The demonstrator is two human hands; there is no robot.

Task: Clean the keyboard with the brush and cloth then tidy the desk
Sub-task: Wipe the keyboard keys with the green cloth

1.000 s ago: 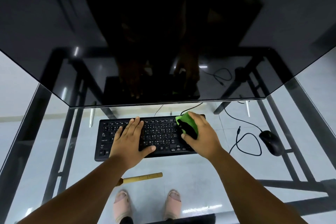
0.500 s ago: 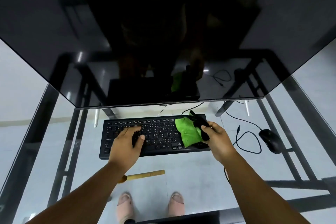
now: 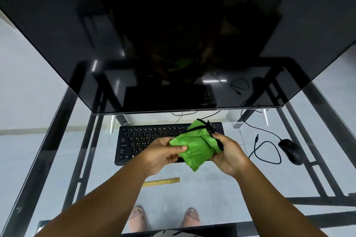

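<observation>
Nearest, low on the glass worktop [image 3: 221, 184]: a brush, only its pale wooden handle [image 3: 163, 181] showing past the left forearm. Looks stiff and light; best taken mid-handle, well apart from the bristle end, which is hidden.

Above it, both hands hold the green cloth [image 3: 194, 148] in the air over the right half of the keyboard [image 3: 146, 138]. Left hand [image 3: 161, 153] pinches the cloth's left edge, thumb on top, fingers [image 3: 174, 158] curled beneath. Right hand [image 3: 229, 156] grips the right side, fingers closed round the bunched fabric and a black cord or trim that runs over it. Cannot tell whether that black strip is part of the cloth.

Judgement: cloth is soft, limp and very light, and it wrinkles and folds rather than holding shape. Needs two holds, or a bunched wad, to press flat on keys; loose corners may snag the keycaps.

Keyboard lies flat on the worktop, black, cable leading off behind. Rigid, low, likely slides on glass if wiped hard, so one hand should steady it.

Further right: a black mouse [image 3: 290, 151] and looped cable [image 3: 267, 150]. Farthest: a dark monitor [image 3: 173, 34].
</observation>
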